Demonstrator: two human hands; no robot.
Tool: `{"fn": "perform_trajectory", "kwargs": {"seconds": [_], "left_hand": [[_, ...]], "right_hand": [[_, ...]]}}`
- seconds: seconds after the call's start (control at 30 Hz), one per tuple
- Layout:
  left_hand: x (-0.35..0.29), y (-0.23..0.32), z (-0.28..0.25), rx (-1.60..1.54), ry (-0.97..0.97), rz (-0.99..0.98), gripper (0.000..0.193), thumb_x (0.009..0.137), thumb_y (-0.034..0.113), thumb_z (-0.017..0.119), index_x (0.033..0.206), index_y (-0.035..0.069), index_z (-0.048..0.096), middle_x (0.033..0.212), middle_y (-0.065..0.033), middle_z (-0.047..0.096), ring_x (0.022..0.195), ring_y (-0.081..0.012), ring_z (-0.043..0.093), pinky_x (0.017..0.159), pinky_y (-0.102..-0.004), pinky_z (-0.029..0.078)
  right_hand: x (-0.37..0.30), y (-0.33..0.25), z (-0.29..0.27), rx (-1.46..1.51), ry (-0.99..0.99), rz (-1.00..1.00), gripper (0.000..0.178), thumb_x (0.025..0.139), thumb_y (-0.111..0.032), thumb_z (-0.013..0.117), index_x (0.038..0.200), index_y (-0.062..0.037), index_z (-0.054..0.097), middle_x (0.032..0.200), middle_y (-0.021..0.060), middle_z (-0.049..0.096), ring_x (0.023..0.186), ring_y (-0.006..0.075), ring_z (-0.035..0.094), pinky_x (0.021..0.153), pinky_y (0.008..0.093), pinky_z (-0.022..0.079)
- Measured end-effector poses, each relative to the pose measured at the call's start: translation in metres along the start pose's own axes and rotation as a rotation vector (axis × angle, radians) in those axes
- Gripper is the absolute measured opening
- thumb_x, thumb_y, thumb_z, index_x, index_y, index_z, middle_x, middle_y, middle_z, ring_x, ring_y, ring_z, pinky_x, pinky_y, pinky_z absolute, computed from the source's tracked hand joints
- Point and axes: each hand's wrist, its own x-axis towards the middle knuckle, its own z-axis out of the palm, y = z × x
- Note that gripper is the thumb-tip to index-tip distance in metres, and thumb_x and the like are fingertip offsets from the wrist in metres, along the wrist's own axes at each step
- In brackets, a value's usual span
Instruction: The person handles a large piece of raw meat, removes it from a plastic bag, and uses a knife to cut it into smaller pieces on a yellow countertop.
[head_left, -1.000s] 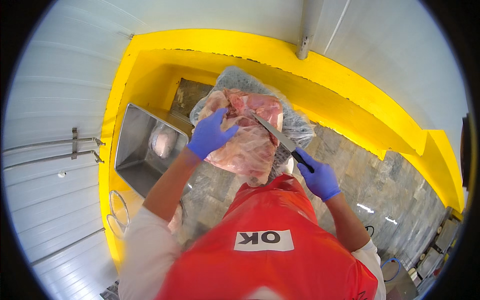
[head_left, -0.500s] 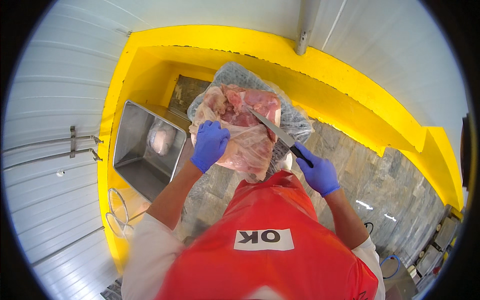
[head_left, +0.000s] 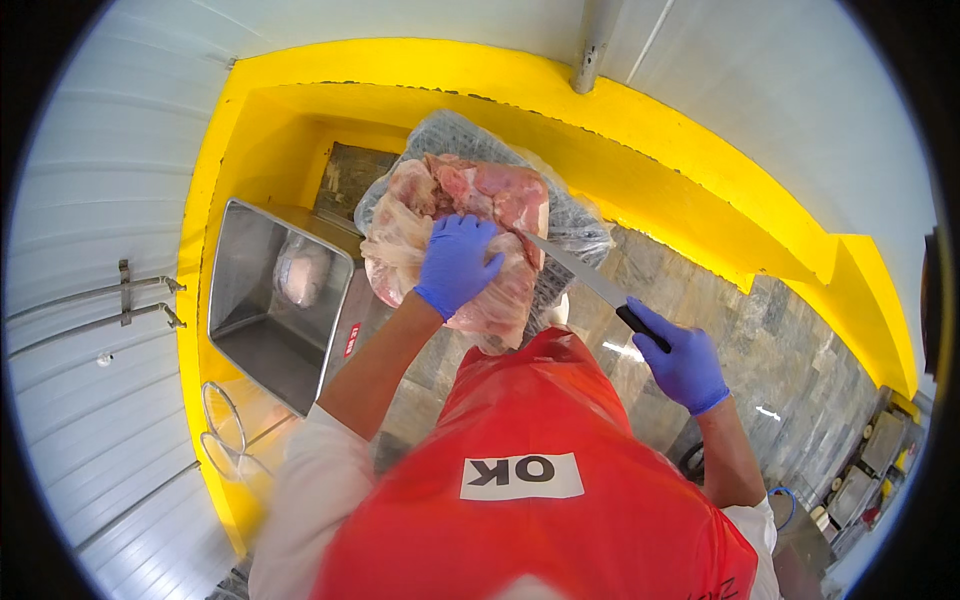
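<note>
A large slab of raw pink meat (head_left: 515, 195) rests on a stack wrapped in clear plastic (head_left: 575, 235), partly covered by thin plastic film (head_left: 395, 245). My left hand (head_left: 455, 268), in a blue glove, presses on the meat and film with its fingers laid out and the thumb apart. In my right hand (head_left: 690, 368), also gloved in blue, is a long knife (head_left: 580, 270) gripped by its black handle. The blade points up and left, its tip at a cut in the meat just right of my left hand.
Left of the meat stands a deep steel bin (head_left: 265, 345) with a plastic-wrapped pale piece (head_left: 300, 275) inside. A yellow ledge (head_left: 690, 165) curves around the far side. Metal rails (head_left: 125, 290) run along the left wall, and a grey tiled floor (head_left: 790, 345) spreads to the right.
My left hand has moved right and inward across the meat, letting go of the bunched film at its left. My right hand has drawn right and slightly down with the knife.
</note>
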Motion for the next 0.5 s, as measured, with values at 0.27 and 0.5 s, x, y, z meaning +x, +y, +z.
{"fn": "perform_trajectory", "kwargs": {"seconds": [0.27,0.5], "left_hand": [[0.003,0.000,0.023,0.000,0.071,0.051,0.011,0.087,0.018,0.064,0.089,0.010,0.057,0.090,-0.0124,0.059,0.091,-0.0349,0.057,0.083,-0.0495,0.043],[-0.002,-0.010,0.040,-0.124,0.118,0.138,0.011,0.084,0.012,0.066,0.087,0.010,0.056,0.084,-0.0107,0.056,0.085,-0.0341,0.055,0.080,-0.0490,0.041]], "right_hand": [[-0.027,0.007,0.016,0.025,0.025,0.079,0.046,0.097,-0.026,0.070,0.143,-0.0276,0.064,0.095,0.0203,0.075,0.085,0.0408,0.073,0.073,0.0434,0.059],[-0.007,0.015,0.020,0.365,-0.110,0.179,0.047,0.100,-0.023,0.070,0.145,-0.0165,0.063,0.121,0.0185,0.075,0.105,0.0230,0.076,0.090,0.0359,0.057]]}}
